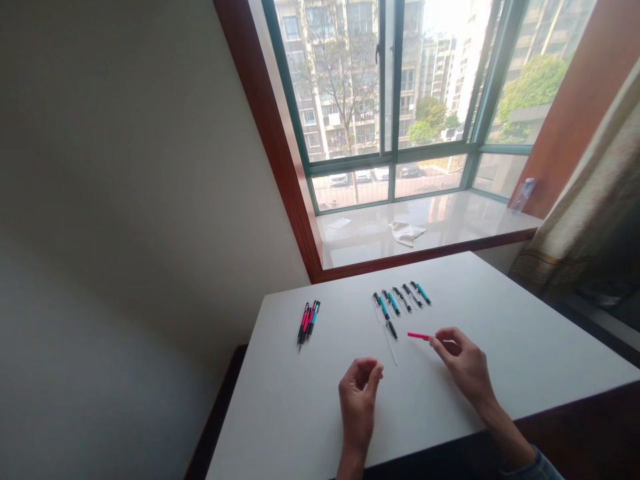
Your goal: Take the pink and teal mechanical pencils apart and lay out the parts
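Between the thumb and fingers of my right hand (465,365) is a pink pen barrel (418,336), held just above the white table and pointing left. My left hand (357,397) has its thumb and fingertips pinched together; anything inside the pinch is too small to make out. A black pen part (392,329) and a thin white refill (391,347) lie beyond and between my hands. Behind them, disassembled pens (394,303) with black parts, turquoise barrels and thin refills form a slanted row. Several whole pens (309,321), pink, turquoise and black, lie grouped on the left.
The white table (280,413) stands against a wall (150,200) and a window sill (360,247). On the sill are a white cloth (406,233), a paper slip (340,224) and a clear bottle (523,196). A curtain (575,207) hangs at the right.
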